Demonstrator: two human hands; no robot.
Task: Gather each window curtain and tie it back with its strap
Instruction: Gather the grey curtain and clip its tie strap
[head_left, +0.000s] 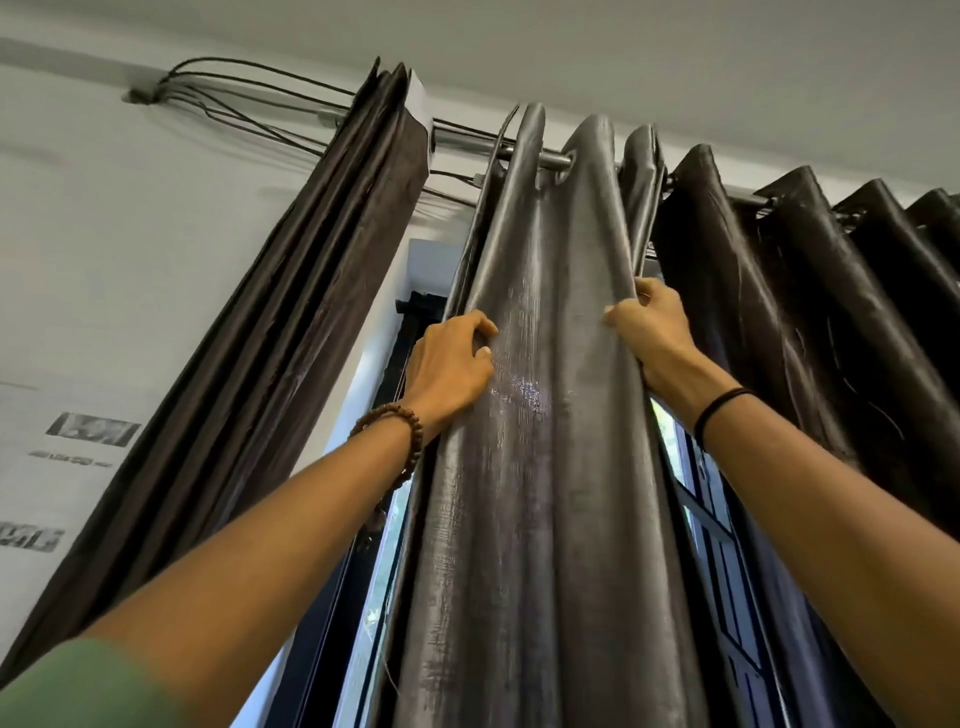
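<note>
Curtain (550, 364): grey, hanging from the rod (553, 157)
Left hand (449, 366): pinching its left fold
Right hand (649, 325): gripping its right fold
Neighbouring curtains: bunched either side

We see soft daylight, bright but not harsh, entering through the window gap (387, 525) beside the grey curtain (545, 467), where it blows out to pale white. The curtain's sheen carries a pale glare patch at its middle; the dark curtain (779, 312) to the right sinks into shadow. The wall signs (93, 428) and green sleeve (78, 686) are smeared with blur, and the wide lens slants the bundled curtain (311, 312) at the left edge.
</note>
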